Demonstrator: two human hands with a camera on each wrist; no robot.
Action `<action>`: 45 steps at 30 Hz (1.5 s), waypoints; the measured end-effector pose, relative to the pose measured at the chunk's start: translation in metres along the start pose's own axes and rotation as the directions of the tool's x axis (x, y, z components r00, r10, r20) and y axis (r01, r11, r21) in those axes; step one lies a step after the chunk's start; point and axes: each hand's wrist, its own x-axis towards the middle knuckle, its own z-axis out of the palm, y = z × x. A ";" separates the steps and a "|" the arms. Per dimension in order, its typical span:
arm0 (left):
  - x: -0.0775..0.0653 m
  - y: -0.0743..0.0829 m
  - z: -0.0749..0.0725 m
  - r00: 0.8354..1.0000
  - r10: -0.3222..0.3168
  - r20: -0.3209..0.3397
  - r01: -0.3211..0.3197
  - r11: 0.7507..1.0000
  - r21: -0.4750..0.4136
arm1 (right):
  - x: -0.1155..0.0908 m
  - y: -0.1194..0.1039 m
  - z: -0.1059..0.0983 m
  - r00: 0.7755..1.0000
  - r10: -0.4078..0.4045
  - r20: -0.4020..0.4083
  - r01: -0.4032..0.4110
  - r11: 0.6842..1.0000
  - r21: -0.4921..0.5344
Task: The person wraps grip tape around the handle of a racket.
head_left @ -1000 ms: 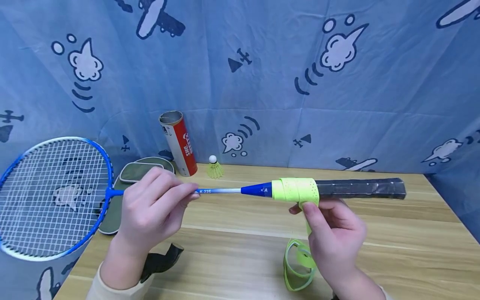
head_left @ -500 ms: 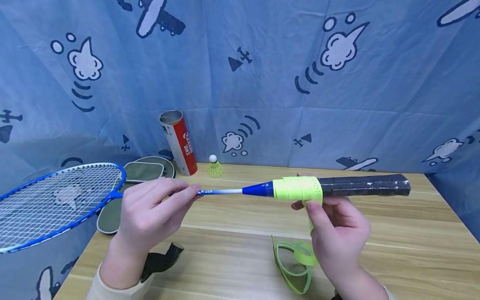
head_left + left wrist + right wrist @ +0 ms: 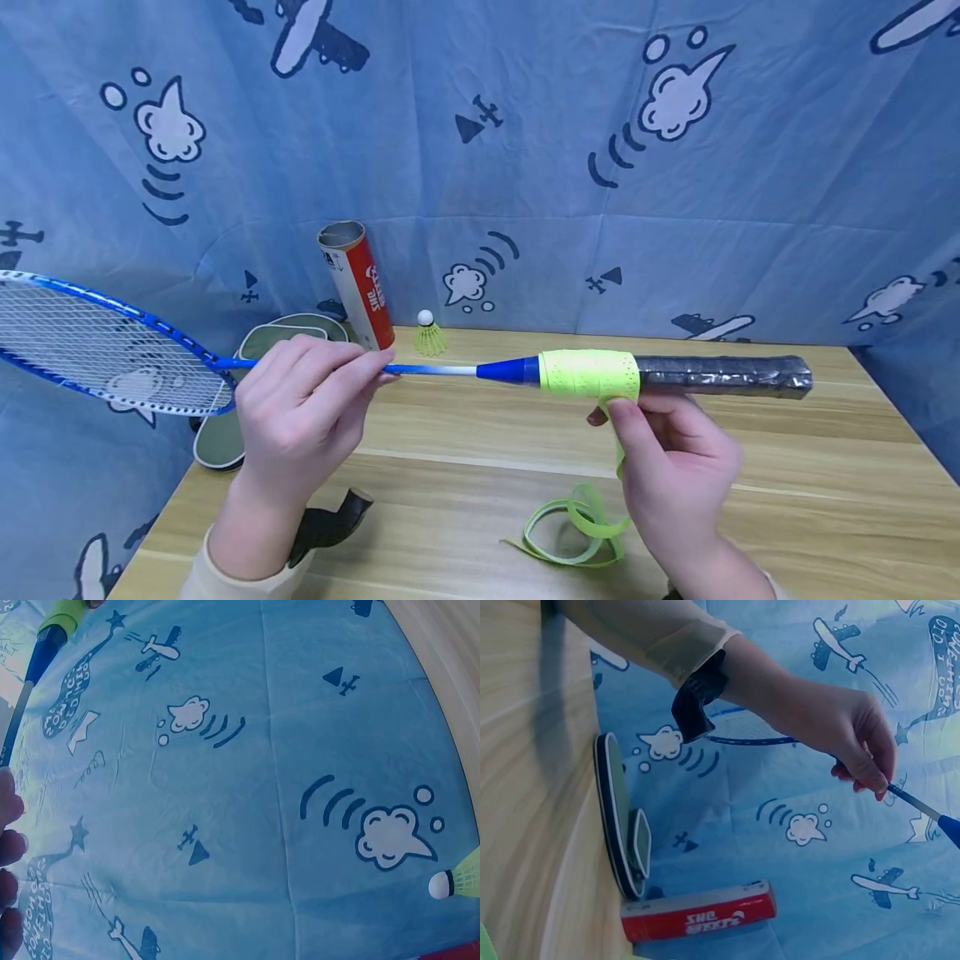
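A blue and white badminton racket (image 3: pixel 442 371) is held level above the table, its strung head at the left. My left hand (image 3: pixel 303 417) pinches the thin shaft between thumb and fingers; the right wrist view also shows this hand (image 3: pixel 847 739). Yellow-green perforated grip tape (image 3: pixel 585 372) is wound round the front part of the handle, beside the blue cone. The rest of the black handle (image 3: pixel 720 377) is bare. Below the handle, my right hand (image 3: pixel 675 475) pinches the tape at the wrap's right edge. Loose tape (image 3: pixel 570 550) curls on the table under it.
A red and white shuttlecock tube (image 3: pixel 360 287) stands at the back, with a yellow shuttlecock (image 3: pixel 430 333) to its right. Behind my left hand lies a green racket bag (image 3: pixel 219 433). A patterned blue curtain (image 3: pixel 525 167) hangs along the table's rear.
The racket has kept turning about its shaft, so its head shows at a different angle. The wound tape reaches about the same point. The loose tape's coil on the table has shifted.
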 end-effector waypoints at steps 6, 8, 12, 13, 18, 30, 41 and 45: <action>0.000 -0.002 -0.001 1.000 0.018 0.013 -0.017 0.999 -0.044 | 0.000 0.001 0.001 0.999 0.002 0.032 -0.002 1.000 0.007; -0.001 -0.004 -0.002 0.999 0.029 0.028 -0.027 0.998 -0.051 | 0.000 0.001 0.001 0.999 -0.001 0.033 0.001 1.000 0.001; -0.003 -0.007 -0.005 0.996 0.039 0.078 -0.035 0.998 -0.050 | -0.001 0.001 0.002 0.999 -0.020 0.042 0.022 0.999 -0.030; -0.003 -0.007 -0.005 0.995 0.041 0.086 -0.037 0.998 -0.052 | -0.001 0.001 0.002 0.999 -0.030 0.041 0.032 0.999 -0.035; -0.004 -0.008 -0.006 0.996 0.040 0.082 -0.035 0.997 -0.062 | -0.003 0.001 0.004 0.998 -0.055 0.026 0.057 0.996 -0.066; 0.000 -0.005 -0.004 0.997 0.048 0.057 -0.044 0.997 -0.060 | -0.002 0.003 0.000 1.000 -0.009 -0.012 0.010 1.000 0.006; 0.000 -0.001 -0.001 0.994 -0.043 0.101 0.041 0.999 0.024 | -0.003 0.001 0.000 0.998 -0.029 -0.053 0.026 0.998 -0.062; 0.000 -0.002 0.000 0.992 -0.046 0.115 0.044 0.999 0.023 | -0.002 0.000 0.001 1.000 -0.004 -0.029 0.003 0.999 -0.047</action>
